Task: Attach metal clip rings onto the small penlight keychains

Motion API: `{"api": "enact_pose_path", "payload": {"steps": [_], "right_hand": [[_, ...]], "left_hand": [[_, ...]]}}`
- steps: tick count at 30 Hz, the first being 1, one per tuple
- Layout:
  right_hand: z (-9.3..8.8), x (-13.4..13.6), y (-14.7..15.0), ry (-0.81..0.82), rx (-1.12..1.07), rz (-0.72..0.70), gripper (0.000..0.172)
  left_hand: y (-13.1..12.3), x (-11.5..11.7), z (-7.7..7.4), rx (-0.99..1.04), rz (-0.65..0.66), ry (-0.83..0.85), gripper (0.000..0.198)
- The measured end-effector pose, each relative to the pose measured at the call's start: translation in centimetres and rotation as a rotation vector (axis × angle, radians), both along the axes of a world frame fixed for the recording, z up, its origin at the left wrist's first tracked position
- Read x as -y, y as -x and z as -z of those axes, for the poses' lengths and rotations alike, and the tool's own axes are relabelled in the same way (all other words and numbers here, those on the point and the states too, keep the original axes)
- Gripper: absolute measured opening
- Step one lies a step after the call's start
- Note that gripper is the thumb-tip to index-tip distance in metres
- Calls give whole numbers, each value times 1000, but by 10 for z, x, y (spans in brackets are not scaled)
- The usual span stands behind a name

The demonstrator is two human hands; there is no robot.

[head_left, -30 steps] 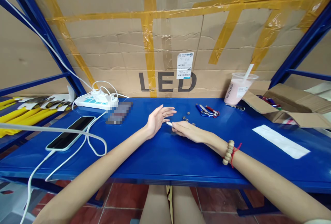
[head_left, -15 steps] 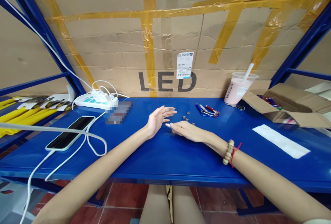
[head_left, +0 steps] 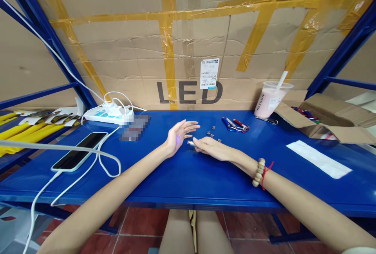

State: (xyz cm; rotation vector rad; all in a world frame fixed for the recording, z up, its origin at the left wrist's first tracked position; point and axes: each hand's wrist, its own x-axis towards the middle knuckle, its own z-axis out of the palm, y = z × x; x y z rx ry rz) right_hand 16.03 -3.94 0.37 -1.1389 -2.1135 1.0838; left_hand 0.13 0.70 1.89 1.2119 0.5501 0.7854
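One slim silvery cylinder (head_left: 191,143), pinched in the right hand (head_left: 212,148).

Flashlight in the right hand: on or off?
On. The flashlight points toward the left hand, whose palm shows a violet glow.

Tbl (head_left: 176,183) blue, tube (head_left: 191,143) silver, violet glow (head_left: 178,139) on L hand (head_left: 179,136).
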Motion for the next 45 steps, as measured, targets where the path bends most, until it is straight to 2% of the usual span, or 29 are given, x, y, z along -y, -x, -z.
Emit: {"api": "enact_pose_path", "payload": {"steps": [8,18,29,45], "right_hand": [[-2,1,0,22,32,19,62],[-2,0,-3,8,22,-26,62],[0,-4,-1,81,-61,28,63],[-3,-2,1,37,-37,129,62]], "left_hand": [[0,0,0,10,-9,-3,47],[-1,2,-2,-6,-32,-20,45],[-1,3,-3,-19,-21,-29,46],[-1,4,-3,-45,-18,-37,47]]}}
